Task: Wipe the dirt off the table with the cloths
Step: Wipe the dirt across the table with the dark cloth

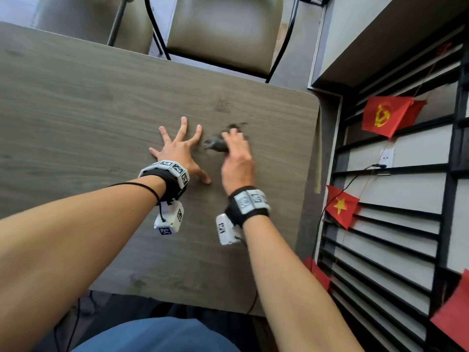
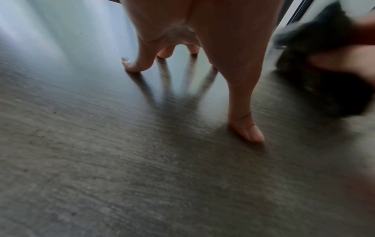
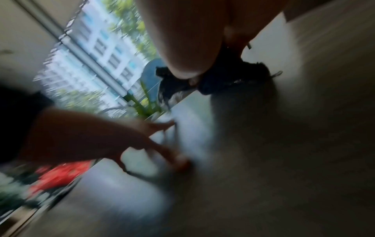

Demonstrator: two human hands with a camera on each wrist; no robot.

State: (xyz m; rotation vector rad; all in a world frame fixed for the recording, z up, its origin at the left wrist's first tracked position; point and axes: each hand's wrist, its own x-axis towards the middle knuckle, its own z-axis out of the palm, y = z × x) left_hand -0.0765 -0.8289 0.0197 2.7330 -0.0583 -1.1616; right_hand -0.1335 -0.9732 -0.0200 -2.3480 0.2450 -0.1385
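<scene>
A dark grey cloth (image 1: 215, 146) lies bunched on the grey wood-grain table (image 1: 101, 110), right of centre. My right hand (image 1: 236, 153) is on top of it and grips it; frayed bits stick out past the fingertips. In the left wrist view the cloth (image 2: 324, 83) sits bunched between the right hand's fingers (image 2: 345, 61). The blurred right wrist view shows the cloth (image 3: 233, 80) under my right hand (image 3: 192, 48). My left hand (image 1: 181, 148) rests on the table just left of the cloth, fingers spread wide, holding nothing. Its fingertips (image 2: 131, 67) touch the tabletop.
Two padded chairs (image 1: 223, 34) stand at the table's far side. The table's right edge (image 1: 317, 148) runs close to a slatted wall with red flags (image 1: 385, 113) and a black cable (image 1: 330, 207). Bare tabletop stretches to the left and towards me.
</scene>
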